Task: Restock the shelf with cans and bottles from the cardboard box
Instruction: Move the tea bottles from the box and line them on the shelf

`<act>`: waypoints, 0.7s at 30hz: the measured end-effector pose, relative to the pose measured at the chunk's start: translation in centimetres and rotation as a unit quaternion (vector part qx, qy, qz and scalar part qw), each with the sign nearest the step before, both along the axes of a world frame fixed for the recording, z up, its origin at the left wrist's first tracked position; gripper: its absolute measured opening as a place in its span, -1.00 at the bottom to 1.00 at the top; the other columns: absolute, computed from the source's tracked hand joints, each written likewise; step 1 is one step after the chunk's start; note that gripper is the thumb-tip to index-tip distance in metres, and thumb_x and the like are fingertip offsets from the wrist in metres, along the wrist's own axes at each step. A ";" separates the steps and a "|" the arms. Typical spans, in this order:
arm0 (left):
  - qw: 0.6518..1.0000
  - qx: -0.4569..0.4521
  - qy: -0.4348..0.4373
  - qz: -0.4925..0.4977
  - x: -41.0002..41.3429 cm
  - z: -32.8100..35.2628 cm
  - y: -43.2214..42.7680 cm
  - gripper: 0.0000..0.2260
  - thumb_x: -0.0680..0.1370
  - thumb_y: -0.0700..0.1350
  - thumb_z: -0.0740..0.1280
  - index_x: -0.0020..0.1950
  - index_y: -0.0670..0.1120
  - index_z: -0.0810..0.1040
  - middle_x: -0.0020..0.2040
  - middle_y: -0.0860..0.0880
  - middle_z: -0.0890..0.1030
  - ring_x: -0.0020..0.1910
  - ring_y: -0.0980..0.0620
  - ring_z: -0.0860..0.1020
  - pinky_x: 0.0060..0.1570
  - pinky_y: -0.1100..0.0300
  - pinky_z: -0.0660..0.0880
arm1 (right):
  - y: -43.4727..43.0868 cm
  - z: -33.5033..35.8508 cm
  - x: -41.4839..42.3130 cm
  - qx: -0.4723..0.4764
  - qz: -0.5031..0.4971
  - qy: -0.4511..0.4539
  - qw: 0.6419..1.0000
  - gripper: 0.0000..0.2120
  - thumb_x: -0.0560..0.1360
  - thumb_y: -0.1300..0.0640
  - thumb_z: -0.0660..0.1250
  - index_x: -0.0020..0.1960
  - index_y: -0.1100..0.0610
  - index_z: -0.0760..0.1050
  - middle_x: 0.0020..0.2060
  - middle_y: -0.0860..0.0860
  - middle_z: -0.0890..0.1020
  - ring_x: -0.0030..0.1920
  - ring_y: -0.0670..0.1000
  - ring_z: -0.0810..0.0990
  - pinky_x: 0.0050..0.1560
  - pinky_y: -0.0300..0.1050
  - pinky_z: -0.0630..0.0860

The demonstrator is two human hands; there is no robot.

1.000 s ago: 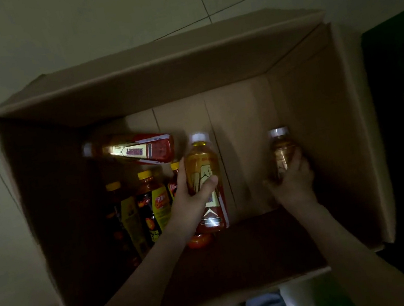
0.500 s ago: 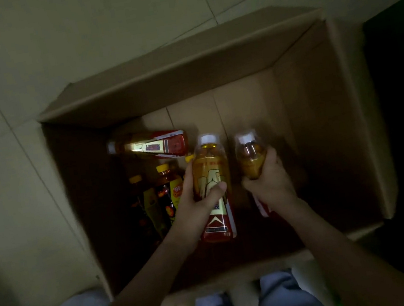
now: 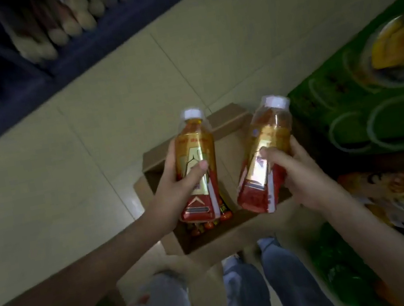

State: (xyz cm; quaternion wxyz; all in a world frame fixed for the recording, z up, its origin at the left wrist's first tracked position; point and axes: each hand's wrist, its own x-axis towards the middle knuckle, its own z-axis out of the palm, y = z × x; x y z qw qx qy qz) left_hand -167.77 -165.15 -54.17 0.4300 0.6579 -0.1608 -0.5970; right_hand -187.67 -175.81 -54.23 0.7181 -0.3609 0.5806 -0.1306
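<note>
A person looks down at their own two bare hands, each wrapped around a plastic drink bottle held above an open cardboard box [image 3: 238, 232] on a pale tiled floor [image 3: 71, 180]. The left hand [image 3: 175, 192] grips the left bottle [image 3: 196, 164] around its middle, thumb across the gold-and-red label, fingers curled behind; its white cap points away from the person. The right hand [image 3: 304, 178] clasps the right bottle [image 3: 265, 155] from its right side, thumb on the front of the label, cap tilted up and slightly right. Both bottles hold amber liquid, and they sit side by side, near each other but not touching. Directly beneath the left hand, inside the box, a few more bottles with orange caps [image 3: 207, 225] show. Beyond the hands a dark blue shelf [image 3: 67, 57] holds blurred goods. To the right of the right hand lie green packages [image 3: 375, 107]. Below the hands are blue-jeaned legs [image 3: 270, 283].
</note>
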 end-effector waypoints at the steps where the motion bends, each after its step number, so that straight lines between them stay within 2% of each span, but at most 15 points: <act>1: 1.000 -0.012 0.004 -0.005 -0.4 2.9 -0.1 -0.28 0.42 0.08 0.43 0.46 0.30 0.10 0.22 -0.02 0.54 0.07 -0.08 0.64 0.04 -0.13 0.58 | 0.4 2.9 -0.5 0.013 -0.021 -0.035 0.999 -0.40 0.38 0.07 0.42 0.39 -0.07 0.33 0.07 -0.01 0.63 -0.02 0.02 0.67 -0.12 -0.06 0.55; 3: 0.999 -0.032 0.012 -0.021 -1.6 8.3 -0.2 -0.25 0.39 0.13 0.45 0.46 0.32 0.10 0.21 -0.04 0.56 0.06 -0.10 0.64 0.05 -0.17 0.57 | 1.2 8.2 -1.9 0.018 -0.042 -0.088 0.995 -0.38 0.35 0.03 0.43 0.38 0.00 0.36 0.06 0.04 0.64 -0.01 0.03 0.68 -0.10 -0.06 0.56; 6: 0.993 -0.088 0.019 -0.074 -4.0 15.8 -0.1 -0.34 0.43 0.07 0.42 0.40 0.35 0.14 0.09 0.06 0.62 0.04 -0.06 0.65 0.03 -0.12 0.58 | 2.7 15.5 -4.9 -0.008 -0.069 -0.134 0.988 -0.42 0.30 0.00 0.48 0.29 0.06 0.43 -0.06 0.06 0.68 -0.07 0.04 0.69 -0.11 -0.06 0.57; 9: 0.981 -0.146 0.028 -0.128 -7.3 22.3 0.6 -0.29 0.42 0.00 0.45 0.43 0.33 0.15 0.14 0.05 0.61 0.08 -0.07 0.63 0.00 -0.06 0.59 | 5.0 21.6 -8.5 -0.037 -0.053 -0.154 0.986 -0.16 0.11 -0.16 0.60 0.30 0.11 0.44 0.06 0.16 0.66 0.05 0.16 0.66 -0.01 0.05 0.58; 10: 0.975 -0.163 0.026 -0.145 -8.7 24.2 0.9 -0.27 0.43 -0.03 0.45 0.45 0.32 0.14 0.18 0.02 0.60 0.11 -0.09 0.62 0.03 -0.09 0.58 | 5.9 23.5 -9.7 -0.049 -0.058 -0.162 0.984 -0.18 0.14 -0.16 0.59 0.30 0.13 0.45 0.08 0.18 0.65 0.07 0.19 0.65 -0.02 0.05 0.60; 12: 0.965 -0.196 0.015 -0.176 -11.8 27.7 1.6 -0.27 0.45 -0.08 0.45 0.47 0.29 0.13 0.23 -0.05 0.57 0.14 -0.13 0.60 0.07 -0.16 0.55 | 7.8 27.0 -12.4 -0.073 -0.092 -0.177 0.977 -0.40 0.31 -0.09 0.45 0.27 0.17 0.47 0.06 0.18 0.67 0.04 0.18 0.66 -0.09 -0.01 0.62; 14: 0.955 -0.227 0.009 -0.193 -15.4 30.9 2.5 -0.27 0.45 -0.09 0.43 0.47 0.29 0.12 0.24 -0.06 0.57 0.14 -0.12 0.60 0.08 -0.15 0.55 | 10.0 30.4 -15.4 -0.091 -0.116 -0.184 0.972 -0.46 0.39 -0.06 0.33 0.32 0.14 0.45 0.10 0.17 0.65 0.08 0.18 0.65 -0.05 0.02 0.63; 17: 0.932 -0.288 -0.015 -0.220 -21.5 35.0 4.8 -0.28 0.46 -0.09 0.41 0.48 0.26 0.10 0.24 0.03 0.57 0.17 -0.03 0.59 0.14 -0.09 0.54 | 13.9 35.0 -21.0 -0.142 -0.143 -0.188 0.961 -0.53 0.47 0.01 0.36 0.34 0.08 0.41 0.10 0.12 0.66 0.07 0.14 0.66 -0.07 -0.01 0.64; 19: 0.913 -0.327 -0.022 -0.243 -26.1 37.0 6.8 -0.26 0.46 -0.10 0.41 0.50 0.22 0.07 0.25 0.06 0.56 0.20 0.00 0.57 0.15 -0.04 0.53 | 16.9 37.7 -25.6 -0.184 -0.149 -0.180 0.955 -0.47 0.41 0.03 0.41 0.35 0.02 0.39 0.08 0.07 0.67 0.05 0.11 0.67 -0.11 -0.05 0.64; 21: 0.896 -0.344 -0.019 -0.280 -30.9 38.7 9.3 -0.17 0.43 -0.09 0.44 0.51 0.25 0.00 0.29 0.06 0.53 0.21 0.04 0.56 0.16 -0.03 0.53 | 20.5 39.9 -30.7 -0.215 -0.141 -0.168 0.952 -0.39 0.36 0.03 0.46 0.36 -0.01 0.36 0.11 0.06 0.66 0.08 0.12 0.66 -0.05 -0.01 0.62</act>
